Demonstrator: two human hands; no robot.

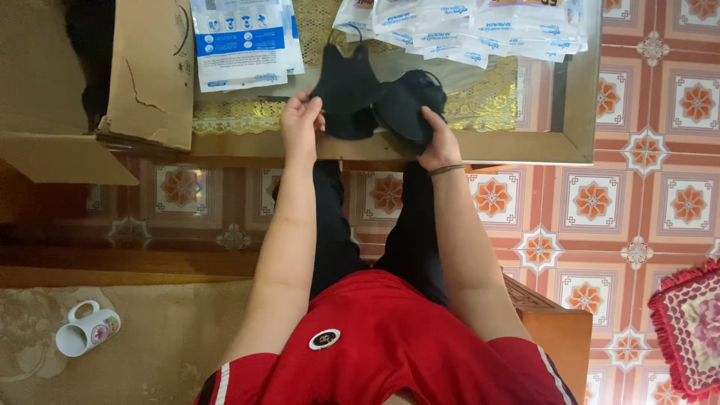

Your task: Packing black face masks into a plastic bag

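My 2 hands hold black face masks over the near edge of the worktop.

My left hand [301, 120] has its fingers pinched on 1 black face mask [343, 82]; my right hand [437, 140] has its fingers clamped on a bundle of black masks [409, 105] touching it. White flat packets with blue labels [241, 37] lie beyond on the worktop [525, 146], more white packets [480, 26] to their right. A torn cardboard box [146, 71] crowds the left edge; open tiled floor [645, 195] lies right, and a white mug [84, 330] sits low left.
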